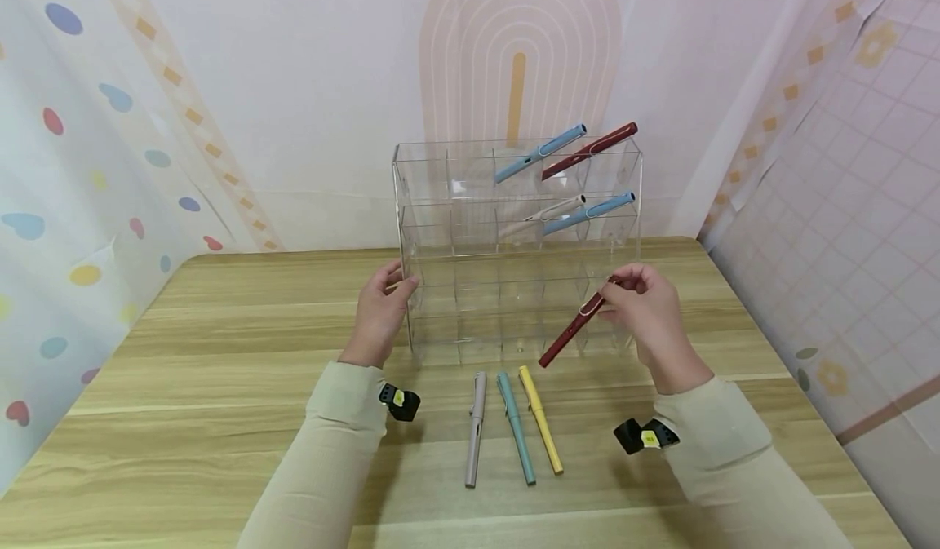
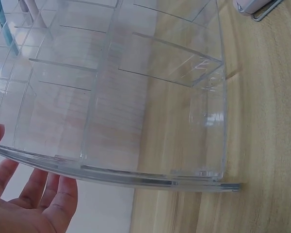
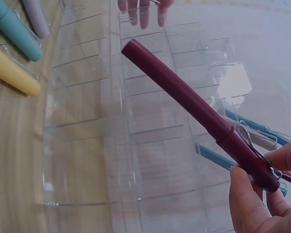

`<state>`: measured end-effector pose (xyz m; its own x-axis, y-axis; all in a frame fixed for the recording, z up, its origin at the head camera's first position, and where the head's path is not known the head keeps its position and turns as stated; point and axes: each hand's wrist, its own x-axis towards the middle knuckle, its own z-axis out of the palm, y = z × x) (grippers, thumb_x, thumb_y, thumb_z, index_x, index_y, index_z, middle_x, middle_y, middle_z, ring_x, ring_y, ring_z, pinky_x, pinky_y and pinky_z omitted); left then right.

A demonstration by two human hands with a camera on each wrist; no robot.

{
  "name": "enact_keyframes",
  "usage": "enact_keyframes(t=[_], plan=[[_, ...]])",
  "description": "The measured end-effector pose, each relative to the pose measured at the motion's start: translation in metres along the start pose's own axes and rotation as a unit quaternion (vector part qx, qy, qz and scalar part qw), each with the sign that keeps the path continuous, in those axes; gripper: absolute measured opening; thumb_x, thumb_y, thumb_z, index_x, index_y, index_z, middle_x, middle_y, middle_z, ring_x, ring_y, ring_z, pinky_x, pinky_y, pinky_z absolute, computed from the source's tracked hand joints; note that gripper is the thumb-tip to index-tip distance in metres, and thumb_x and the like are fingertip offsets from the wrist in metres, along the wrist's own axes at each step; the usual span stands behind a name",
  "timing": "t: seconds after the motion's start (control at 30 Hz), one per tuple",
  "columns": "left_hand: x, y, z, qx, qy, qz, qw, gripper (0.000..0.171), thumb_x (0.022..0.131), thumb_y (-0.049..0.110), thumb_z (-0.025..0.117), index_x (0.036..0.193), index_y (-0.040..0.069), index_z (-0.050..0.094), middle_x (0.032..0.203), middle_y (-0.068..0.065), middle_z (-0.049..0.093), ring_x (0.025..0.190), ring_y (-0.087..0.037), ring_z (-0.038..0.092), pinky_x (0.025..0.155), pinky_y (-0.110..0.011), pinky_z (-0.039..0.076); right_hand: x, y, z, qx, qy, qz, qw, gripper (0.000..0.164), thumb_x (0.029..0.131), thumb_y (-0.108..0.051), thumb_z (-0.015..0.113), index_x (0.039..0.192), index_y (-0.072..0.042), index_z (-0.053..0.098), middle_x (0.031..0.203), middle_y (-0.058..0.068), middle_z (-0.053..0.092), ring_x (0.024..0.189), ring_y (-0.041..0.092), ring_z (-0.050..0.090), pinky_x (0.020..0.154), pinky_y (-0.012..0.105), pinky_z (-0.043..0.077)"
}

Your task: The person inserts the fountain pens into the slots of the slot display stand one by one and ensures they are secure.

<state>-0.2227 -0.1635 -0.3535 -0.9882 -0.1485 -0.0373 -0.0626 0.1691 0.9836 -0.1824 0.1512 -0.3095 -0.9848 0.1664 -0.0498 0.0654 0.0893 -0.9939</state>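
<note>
A clear acrylic pen rack (image 1: 399,190) with rows of compartments stands upright on the table. My left hand (image 1: 378,308) grips its left side panel, thumb at the front and fingers behind, as the left wrist view shows. My right hand (image 1: 652,320) pinches a dark red pen (image 3: 184,99) by its clipped cap end. The pen slants in front of the rack's lower right part, its other end pointing down and left. In the top row lean a blue pen (image 1: 539,154) and another dark red pen (image 1: 589,152). The row below holds a beige pen (image 1: 547,213) and a blue pen (image 1: 590,213).
On the wooden table (image 1: 220,394), in front of the rack, lie a grey pen (image 1: 476,431), a teal pen (image 1: 517,428) and a yellow pen (image 1: 542,421), side by side. A patterned curtain (image 1: 316,84) hangs behind the table and along both sides.
</note>
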Motion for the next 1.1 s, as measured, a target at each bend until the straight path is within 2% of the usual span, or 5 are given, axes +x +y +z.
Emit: enact_keyframes(t=[0.2,0.5,0.8,1.1], plan=[[-0.001,0.001,0.002,0.007,0.013,0.002,0.9999,0.046,0.099,0.017,0.052,0.143,0.008,0.043,0.140,-0.018,0.046,0.126,-0.031,0.045,0.101,-0.048,0.040,0.003,-0.008,0.004,0.037,0.044,-0.019,0.998,0.015,0.091,-0.004,0.060,0.100,-0.005,0.048,0.090,0.004,0.047,0.072,0.007,0.059,0.065,0.022,0.056],[-0.001,0.000,0.004,-0.001,0.024,0.005,0.9997,0.044,0.098,0.015,0.052,0.141,0.006,0.045,0.137,-0.018,0.048,0.122,-0.031,0.047,0.096,-0.044,0.042,0.010,-0.018,0.011,0.095,0.078,-0.045,0.991,0.017,0.090,-0.002,0.062,0.095,-0.009,0.048,0.091,0.003,0.047,0.076,0.008,0.058,0.065,0.021,0.055],[-0.001,0.001,0.005,-0.005,0.021,0.008,0.9997,0.043,0.099,0.015,0.050,0.141,0.006,0.045,0.137,-0.018,0.048,0.122,-0.030,0.048,0.095,-0.044,0.042,0.018,-0.022,0.019,0.133,0.109,-0.084,0.982,0.017,0.091,-0.001,0.062,0.094,-0.010,0.048,0.090,0.003,0.049,0.076,0.009,0.057,0.064,0.019,0.055],[-0.001,-0.002,0.007,-0.002,0.029,0.026,0.9992,0.043,0.099,0.015,0.050,0.140,0.004,0.046,0.135,-0.020,0.049,0.120,-0.031,0.049,0.095,-0.044,0.043,0.025,-0.023,0.027,0.180,0.140,-0.098,0.969,0.022,0.088,0.003,0.062,0.090,-0.013,0.048,0.086,0.002,0.050,0.072,0.008,0.057,0.059,0.019,0.054]])
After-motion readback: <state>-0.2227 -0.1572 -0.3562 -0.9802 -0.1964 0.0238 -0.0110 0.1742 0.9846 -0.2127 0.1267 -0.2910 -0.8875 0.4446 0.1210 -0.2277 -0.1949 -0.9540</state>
